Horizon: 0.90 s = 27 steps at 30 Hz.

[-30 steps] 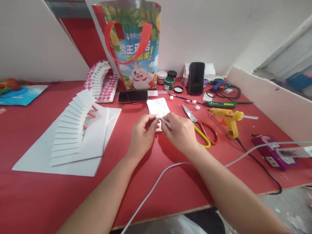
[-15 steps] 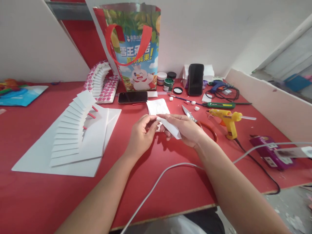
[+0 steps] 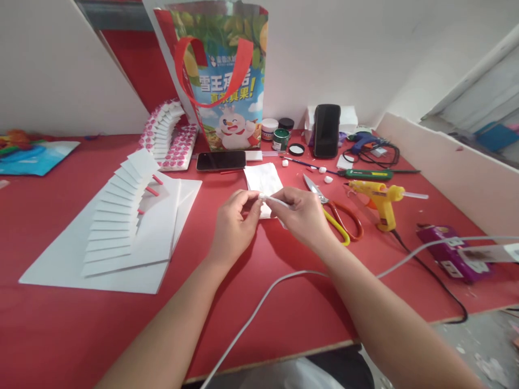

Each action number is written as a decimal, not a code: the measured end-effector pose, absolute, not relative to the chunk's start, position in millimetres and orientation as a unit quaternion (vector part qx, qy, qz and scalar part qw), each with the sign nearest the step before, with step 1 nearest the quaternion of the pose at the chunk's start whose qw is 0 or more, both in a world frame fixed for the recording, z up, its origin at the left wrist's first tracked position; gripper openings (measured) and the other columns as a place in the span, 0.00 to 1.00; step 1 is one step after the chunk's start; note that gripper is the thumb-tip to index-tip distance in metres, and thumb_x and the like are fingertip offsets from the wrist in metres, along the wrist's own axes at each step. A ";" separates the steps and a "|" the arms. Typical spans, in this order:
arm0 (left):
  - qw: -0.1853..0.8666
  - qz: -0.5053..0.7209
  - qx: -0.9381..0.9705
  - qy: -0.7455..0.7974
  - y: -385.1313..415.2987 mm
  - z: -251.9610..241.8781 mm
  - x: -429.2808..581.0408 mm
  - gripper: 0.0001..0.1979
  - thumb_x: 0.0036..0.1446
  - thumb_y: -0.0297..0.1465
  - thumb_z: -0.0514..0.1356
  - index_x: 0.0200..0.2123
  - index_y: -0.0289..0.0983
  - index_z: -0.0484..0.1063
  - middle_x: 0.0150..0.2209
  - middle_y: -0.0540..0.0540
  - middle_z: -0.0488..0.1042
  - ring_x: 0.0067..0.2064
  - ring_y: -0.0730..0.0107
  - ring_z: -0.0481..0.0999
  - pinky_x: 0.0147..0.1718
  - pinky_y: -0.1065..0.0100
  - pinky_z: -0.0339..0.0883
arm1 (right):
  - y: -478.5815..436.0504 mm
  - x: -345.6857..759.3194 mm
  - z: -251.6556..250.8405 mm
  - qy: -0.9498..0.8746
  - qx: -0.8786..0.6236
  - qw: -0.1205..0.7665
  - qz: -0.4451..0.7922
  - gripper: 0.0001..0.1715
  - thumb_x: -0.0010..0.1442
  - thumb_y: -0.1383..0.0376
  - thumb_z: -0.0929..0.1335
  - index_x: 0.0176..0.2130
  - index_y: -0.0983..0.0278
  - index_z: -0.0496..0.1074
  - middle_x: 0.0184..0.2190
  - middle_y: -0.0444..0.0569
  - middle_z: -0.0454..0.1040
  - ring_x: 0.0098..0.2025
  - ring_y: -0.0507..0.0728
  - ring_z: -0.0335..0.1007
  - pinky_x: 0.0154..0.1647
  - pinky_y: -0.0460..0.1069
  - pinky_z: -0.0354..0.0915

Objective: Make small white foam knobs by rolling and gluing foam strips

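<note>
My left hand (image 3: pixel 235 224) is closed, thumb and forefinger pinching a small white paper roll (image 3: pixel 262 196). From that roll a thin white paper strip (image 3: pixel 279 202) runs rightward, seen nearly edge-on, into the closed fingers of my right hand (image 3: pixel 304 213). Both hands are just above the table, with a sheet of white paper (image 3: pixel 263 175) lying beneath and behind them. Right of my right hand lie scissors (image 3: pixel 333 208) with red and yellow handles. Small white pieces (image 3: pixel 328 179) like the pinched one are scattered behind the scissors.
On the left, a fanned white card stair model (image 3: pixel 113 210) rests on white boards. A printed bag (image 3: pixel 231 92), a phone (image 3: pixel 221 160) and paint jars (image 3: pixel 280 139) are at the back. Rightward lie a yellow glue gun (image 3: pixel 377 200) and a purple box (image 3: pixel 450 251). A white cable (image 3: pixel 259 310) crosses the front.
My right hand has turned and its fingers have drawn together on the strip, which now shows edge-on instead of its broad face. The yellow scissor handle has come into view. My left hand keeps its pinch.
</note>
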<state>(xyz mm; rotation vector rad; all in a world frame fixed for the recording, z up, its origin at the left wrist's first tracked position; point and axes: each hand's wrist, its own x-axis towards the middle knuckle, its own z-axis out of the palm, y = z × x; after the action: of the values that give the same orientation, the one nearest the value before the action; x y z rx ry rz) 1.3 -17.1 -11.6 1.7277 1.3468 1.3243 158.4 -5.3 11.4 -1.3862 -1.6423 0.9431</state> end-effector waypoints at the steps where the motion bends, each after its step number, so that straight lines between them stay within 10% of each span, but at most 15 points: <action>1: 0.267 0.499 0.654 0.502 -17.6 -11.3 1.6 0.08 0.64 0.35 0.59 0.40 0.37 0.75 0.39 0.44 0.78 0.39 0.68 0.79 0.38 0.70 0.73 | -7.5 156.8 10.2 -0.658 -0.535 0.398 0.350 0.15 0.60 0.59 0.70 0.27 0.66 0.74 0.18 0.40 0.66 0.21 0.47 0.55 0.24 0.45 0.52; 11: 0.068 0.502 0.733 0.454 -22.2 -13.1 5.9 0.12 0.68 0.28 0.54 0.48 0.36 0.76 0.40 0.43 0.78 0.39 0.70 0.78 0.41 0.68 0.72 | -11.9 154.9 11.1 -0.716 -0.486 0.434 0.250 0.12 0.64 0.65 0.68 0.30 0.65 0.76 0.23 0.44 0.74 0.24 0.49 0.64 0.29 0.45 0.59; 27: 0.390 0.506 0.630 0.442 -17.1 -3.8 -2.4 0.08 0.63 0.33 0.61 0.41 0.37 0.79 0.37 0.47 0.77 0.38 0.70 0.77 0.39 0.70 0.73 | -2.5 163.5 17.4 -0.656 -0.468 0.411 0.426 0.17 0.60 0.55 0.71 0.29 0.66 0.76 0.22 0.44 0.74 0.22 0.49 0.65 0.27 0.45 0.62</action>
<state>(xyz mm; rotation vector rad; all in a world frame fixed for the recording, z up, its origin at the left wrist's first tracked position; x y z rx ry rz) -2.4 -17.1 -3.8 1.6000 1.1241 1.2860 163.5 -2.5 17.4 -1.1775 -1.6513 1.0722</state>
